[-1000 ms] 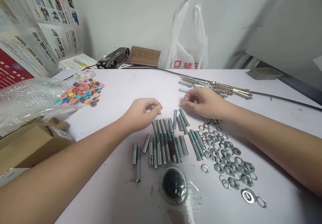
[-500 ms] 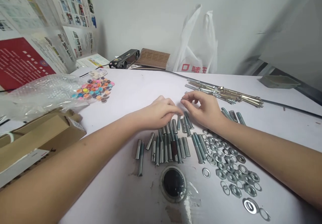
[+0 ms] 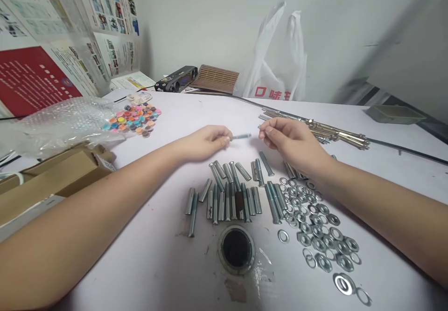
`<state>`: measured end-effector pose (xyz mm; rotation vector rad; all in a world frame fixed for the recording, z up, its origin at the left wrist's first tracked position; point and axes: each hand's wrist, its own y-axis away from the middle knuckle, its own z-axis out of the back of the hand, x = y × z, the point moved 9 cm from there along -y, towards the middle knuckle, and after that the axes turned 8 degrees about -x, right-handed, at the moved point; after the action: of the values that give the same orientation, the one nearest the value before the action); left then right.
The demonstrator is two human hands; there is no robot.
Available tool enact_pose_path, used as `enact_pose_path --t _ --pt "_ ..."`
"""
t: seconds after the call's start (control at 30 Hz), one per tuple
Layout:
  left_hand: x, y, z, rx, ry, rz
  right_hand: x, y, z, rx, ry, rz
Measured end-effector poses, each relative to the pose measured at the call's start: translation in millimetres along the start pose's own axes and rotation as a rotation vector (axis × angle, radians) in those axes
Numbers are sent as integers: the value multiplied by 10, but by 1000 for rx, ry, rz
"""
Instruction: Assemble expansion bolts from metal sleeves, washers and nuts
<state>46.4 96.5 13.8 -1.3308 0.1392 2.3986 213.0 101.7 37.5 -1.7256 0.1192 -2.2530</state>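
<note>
My left hand (image 3: pixel 215 139) is closed on one end of a bolt (image 3: pixel 242 136), which points right, held above the table. Just to its right, my right hand (image 3: pixel 280 134) has thumb and fingers pinched together; a tiny metallic bit shows at the fingertips, too small to name. Below the hands lie several bolts (image 3: pixel 193 215) and metal sleeves (image 3: pixel 221 205), mostly in rough rows. Under my right forearm spreads a pile of nuts (image 3: pixel 319 244) and flat washers (image 3: pixel 283 236).
Long assembled bolts (image 3: pixel 341 134) lie in a bundle behind my right hand. Colored discs (image 3: pixel 135 120), bubble wrap (image 3: pixel 66 122) and a cardboard box (image 3: pixel 66 173) are at left. A round dark inset (image 3: pixel 236 250) sits in front. A plastic bag (image 3: pixel 276 64) stands behind.
My left hand has lifted a bolt from the rows and drawn back left and away from them. The right hand has shifted slightly and its fingertips have come together.
</note>
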Motion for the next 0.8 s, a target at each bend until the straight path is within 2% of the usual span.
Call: enact_pose_path --t 0.07,0.13,0.2,0.3,0.37,0.47,0.57,0.63,0.7,0.8 --pt "90 -18 95 -132 267 61 -95 20 -40 48 -111 -213" --pt "186 -24 134 -208 505 107 -135 99 -124 156 -71 -348" --pt "261 -24 127 -230 652 143 -95 178 -176 266 142 -323" --pt "316 -13 119 -256 741 172 2 266 -212 350 549 -148" --pt "303 1 110 -266 717 173 33 322 -241 374 742 -72" --pt "211 27 72 -247 529 142 40 394 -298 409 885 -43" --pt "145 61 18 -227 328 131 24 446 -348 465 884 -95" --pt "117 77 -21 -211 235 117 27 448 -348 468 782 -167" --pt "62 81 -65 -181 145 58 73 393 -305 390 614 -219" --pt "-48 77 -134 -123 23 -64 243 219 -140 105 379 -128"
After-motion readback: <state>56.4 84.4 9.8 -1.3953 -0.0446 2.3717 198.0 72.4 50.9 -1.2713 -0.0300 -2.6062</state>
